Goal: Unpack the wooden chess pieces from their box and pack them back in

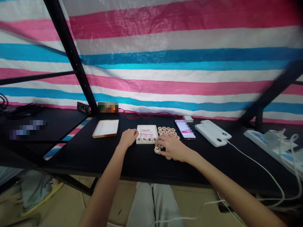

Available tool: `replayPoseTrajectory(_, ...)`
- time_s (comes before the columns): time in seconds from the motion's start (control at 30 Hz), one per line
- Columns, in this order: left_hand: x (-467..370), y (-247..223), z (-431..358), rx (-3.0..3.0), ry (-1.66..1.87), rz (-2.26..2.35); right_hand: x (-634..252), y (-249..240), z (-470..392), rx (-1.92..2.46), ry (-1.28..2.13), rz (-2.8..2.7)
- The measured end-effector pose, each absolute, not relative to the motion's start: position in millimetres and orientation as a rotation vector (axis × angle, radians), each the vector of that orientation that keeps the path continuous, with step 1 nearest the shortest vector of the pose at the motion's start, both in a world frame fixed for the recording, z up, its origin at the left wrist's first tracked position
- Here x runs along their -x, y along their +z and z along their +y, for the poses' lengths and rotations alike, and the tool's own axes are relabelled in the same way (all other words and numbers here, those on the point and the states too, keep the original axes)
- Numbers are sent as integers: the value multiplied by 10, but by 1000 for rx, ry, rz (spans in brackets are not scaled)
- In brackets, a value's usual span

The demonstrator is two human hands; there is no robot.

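Observation:
A shallow white box [146, 142] lies on the black table, with a row of several Chinese chess pieces [144, 139] standing along its near side. Curled at the box's left edge, my left hand [129, 137] has its fingertips against the wall. My right hand [175, 147] reaches over a group of round, pale chess pieces [168, 129] to the right of the box. Its thumb and fingers close around a piece with a dark character [157, 149] at the group's near left. Part of the group is hidden under this hand.
The box lid [105, 128] lies at the left. Right of the pieces are a phone [185, 129], white power banks [214, 133] with a cable, and a power strip [267, 148]. A red cable [151, 115] runs along the back. A black shelf post [71, 53] rises at the left.

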State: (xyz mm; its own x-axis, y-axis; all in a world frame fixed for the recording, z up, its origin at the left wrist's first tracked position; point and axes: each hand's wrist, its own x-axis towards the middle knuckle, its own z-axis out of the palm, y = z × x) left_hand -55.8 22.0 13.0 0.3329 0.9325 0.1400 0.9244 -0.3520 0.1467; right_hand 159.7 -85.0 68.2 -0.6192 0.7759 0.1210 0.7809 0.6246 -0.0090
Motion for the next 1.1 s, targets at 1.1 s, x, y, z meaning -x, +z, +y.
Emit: replayPoseTrajectory(1.1, 547, 145, 206, -2508, 290, 1779, -1092, 380, 94, 1429, 202, -2549)
